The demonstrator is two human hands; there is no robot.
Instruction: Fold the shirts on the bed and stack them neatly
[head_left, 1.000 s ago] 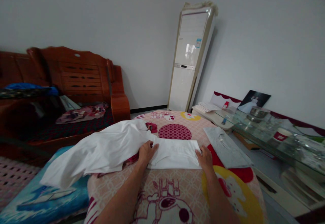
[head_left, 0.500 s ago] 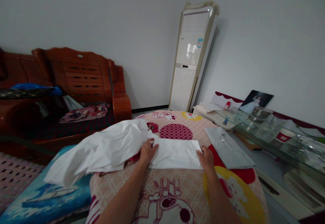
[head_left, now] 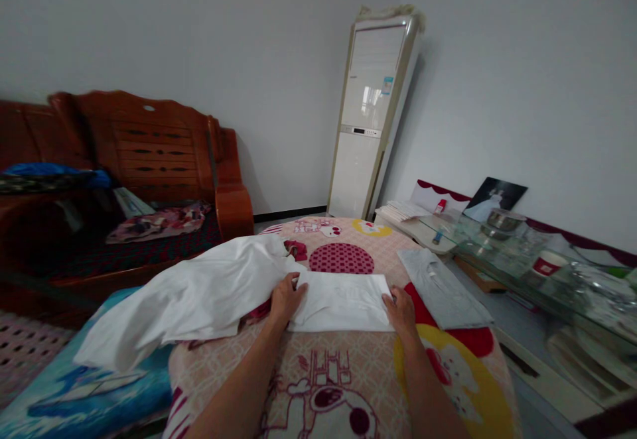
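A folded white cloth (head_left: 343,303) lies flat on the patterned tablecloth (head_left: 223,373) of the round table. My left hand (head_left: 287,298) pinches its left edge between thumb and fingers. At the right edge, my right hand (head_left: 400,308) has its fingers closed on the same cloth. A larger, loosely spread white garment (head_left: 199,293) lies to the left, hanging over the table's side, with a bit of dark red fabric showing beside it. To the right rests a folded grey garment (head_left: 442,290).
A wooden sofa (head_left: 156,154) stands at the left, a blue cushioned seat (head_left: 99,392) below it. A tall white air conditioner (head_left: 365,114) is in the corner. Along the right runs a glass-topped cabinet (head_left: 527,293) with a paper cup (head_left: 547,265) and dishes.
The whole view has shifted slightly, so things appear a little further left. Both hands keep their places at the folded white cloth's edges.
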